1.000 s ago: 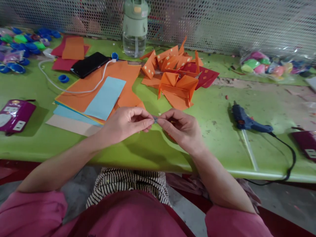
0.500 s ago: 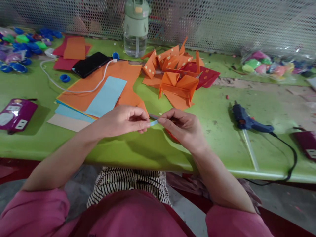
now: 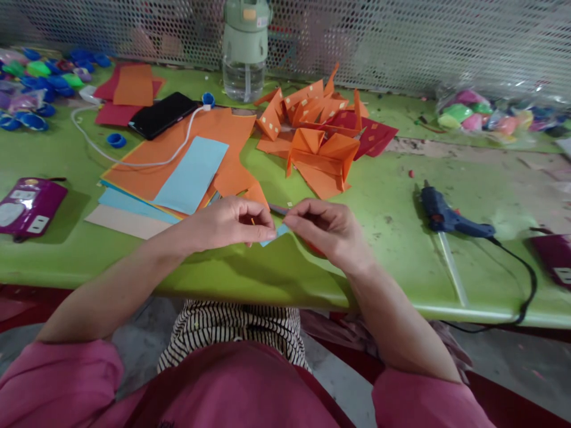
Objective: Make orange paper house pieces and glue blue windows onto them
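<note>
A small light-blue strip of paper (image 3: pixel 280 232) is pinched between my two hands above the front of the green table. My left hand (image 3: pixel 236 223) grips its left end with thumb and finger; a thin orange sliver shows at those fingers. My right hand (image 3: pixel 328 232) pinches the strip's right end. Beneath the right hand lie scissors (image 3: pixel 279 209), mostly hidden, with a blade and a bit of red handle showing. Left of the hands, a light-blue paper rectangle (image 3: pixel 194 175) rests on orange sheets (image 3: pixel 243 145).
Folded orange paper pieces (image 3: pixel 325 157) stand beyond my hands. A blue glue gun (image 3: pixel 450 217) with its cord lies at right. A phone (image 3: pixel 165 115), a white cable and a water bottle (image 3: pixel 245 53) are farther back. Purple power sockets (image 3: pixel 33 205) sit at left.
The blue strip has turned and shows more of its face, its left end now tilting downward. My left hand has shifted slightly right and down.
</note>
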Demonstrator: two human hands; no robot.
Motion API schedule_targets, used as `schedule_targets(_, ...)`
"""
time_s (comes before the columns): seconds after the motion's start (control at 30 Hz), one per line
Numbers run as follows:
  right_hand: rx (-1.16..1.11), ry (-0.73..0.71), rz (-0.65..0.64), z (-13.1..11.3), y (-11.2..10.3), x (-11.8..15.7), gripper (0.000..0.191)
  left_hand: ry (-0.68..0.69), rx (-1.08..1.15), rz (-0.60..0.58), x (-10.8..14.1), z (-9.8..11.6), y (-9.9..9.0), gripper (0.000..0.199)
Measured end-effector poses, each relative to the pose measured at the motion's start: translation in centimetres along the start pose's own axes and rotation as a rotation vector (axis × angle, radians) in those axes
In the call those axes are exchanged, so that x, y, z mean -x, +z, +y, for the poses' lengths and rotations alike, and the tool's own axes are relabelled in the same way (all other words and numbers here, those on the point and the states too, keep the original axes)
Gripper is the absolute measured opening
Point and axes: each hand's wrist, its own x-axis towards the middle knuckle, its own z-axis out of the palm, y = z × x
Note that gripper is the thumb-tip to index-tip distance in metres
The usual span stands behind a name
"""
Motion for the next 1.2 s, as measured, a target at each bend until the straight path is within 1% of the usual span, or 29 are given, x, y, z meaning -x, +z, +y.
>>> schedule_targets(0.03,0.05,-0.077,0.081,0.1,0.0,0.0,0.021,-0.008,0.06,0.011,-0.1,0.0,0.0,0.012)
schedule_targets(0.07,0.128,-0.189,0.157,0.3,-0.1,0.0,0.017,-0.019,0.13,0.027,-0.2,-0.1,0.1,0.013)
schedule_targets(0.13,0.356,-0.48,0.243,0.7,0.0,0.0,0.004,-0.043,0.273,0.055,-0.3,-0.3,0.1,0.019)
schedule_targets(0.2,0.602,-0.751,0.25,1.2,0.1,0.0,0.015,-0.062,0.384,0.073,-0.5,-0.6,0.1,0.024)
schedule_targets(0.23,0.706,-0.849,0.25,1.4,0.2,0.0,0.021,-0.07,0.42,0.08,-0.5,-0.7,0.2,0.025)
schedule_targets(0.27,0.792,-0.917,0.257,1.6,0.2,0.0,0.025,-0.074,0.446,0.087,-0.6,-0.8,0.2,0.025)
schedule_targets(0.33,0.908,-0.985,0.281,1.9,0.3,0.0,0.029,-0.076,0.478,0.094,-0.6,-0.8,0.3,0.026)
schedule_targets(0.4,0.966,-1.02,0.293,2.1,0.3,0.1,0.028,-0.08,0.495,0.092,-0.5,-0.7,0.5,0.028)
schedule_targets(0.47,0.978,-1.043,0.297,2.1,0.3,0.2,0.026,-0.085,0.501,0.088,-0.5,-0.6,0.7,0.03)
schedule_targets(0.53,0.958,-1.047,0.29,2.0,0.2,0.2,0.023,-0.073,0.506,0.093,-0.5,-0.6,0.8,0.03)
schedule_targets(0.67,0.884,-0.98,0.27,1.7,0.2,0.2,0.017,-0.018,0.485,0.125,-0.5,-0.7,0.8,0.024)
schedule_targets(0.8,0.754,-0.9,0.199,1.4,0.3,0.2,0.011,-0.023,0.376,0.163,-0.4,-0.7,0.8,0.018)
schedule_targets(0.87,0.646,-0.808,0.185,1.2,0.4,0.3,0.012,-0.012,0.303,0.198,-0.3,-0.6,0.9,0.016)
schedule_targets(0.93,0.538,-0.691,0.205,1.0,0.5,0.4,0.011,0.035,0.244,0.227,-0.2,-0.5,1.1,0.012)
schedule_targets(1.03,0.431,-0.524,0.252,0.7,0.7,0.4,0.005,0.099,0.186,0.264,0.0,-0.3,1.3,0.011)
schedule_targets(1.2,0.322,-0.351,0.256,0.6,0.9,0.4,0.01,0.125,0.062,0.278,0.1,-0.6,1.1,0.016)
